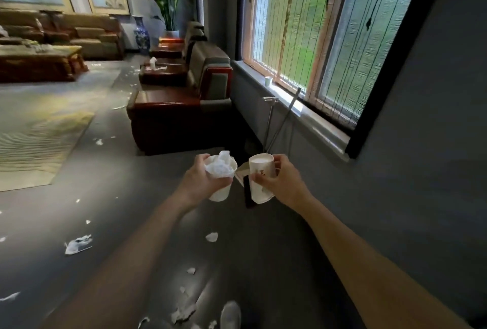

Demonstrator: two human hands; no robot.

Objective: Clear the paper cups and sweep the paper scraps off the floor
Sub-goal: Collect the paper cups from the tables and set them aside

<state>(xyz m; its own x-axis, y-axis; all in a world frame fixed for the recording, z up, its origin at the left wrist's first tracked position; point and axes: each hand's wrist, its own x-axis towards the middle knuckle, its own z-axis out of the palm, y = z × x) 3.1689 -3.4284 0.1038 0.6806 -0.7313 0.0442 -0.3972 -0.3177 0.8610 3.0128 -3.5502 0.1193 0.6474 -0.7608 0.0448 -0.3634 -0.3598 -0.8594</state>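
Step in hand: cup clearing. Both cups are off the furniture and carried, while the sweeping looks not yet begun.
Left grip: the left grip [196,181] is curled round a white paper cup [220,193], held upright.
Right grip: the right grip [279,183] wraps a second paper cup [259,173], tilted slightly, at 3 o'clock of the first and just beside it.
Stuffing: crumpled tissue [220,164] bulges above the left cup's rim, soft and creased. The right cup appears empty.
Third cup: a small pale cup [268,81] stands on the windowsill [316,123], at 12 o'clock of the right grip, well apart.
Next move: probably nesting the stuffed cup into the empty one. That would free a grip for the sill cup or the sweeping tools. Thin paper walls crush easily, so light pressure suits.
Tools: two slim metal handles [279,123] lean on the sill at 12 o'clock of the cups. Their heads are hidden.
Scraps: torn white paper scraps [77,244], flat and ragged, lie scattered on the smooth dark floor [131,197], from 6 to 10 o'clock of the grips.
Unclear: a dark object shows between the cups, and what it is cannot be told.
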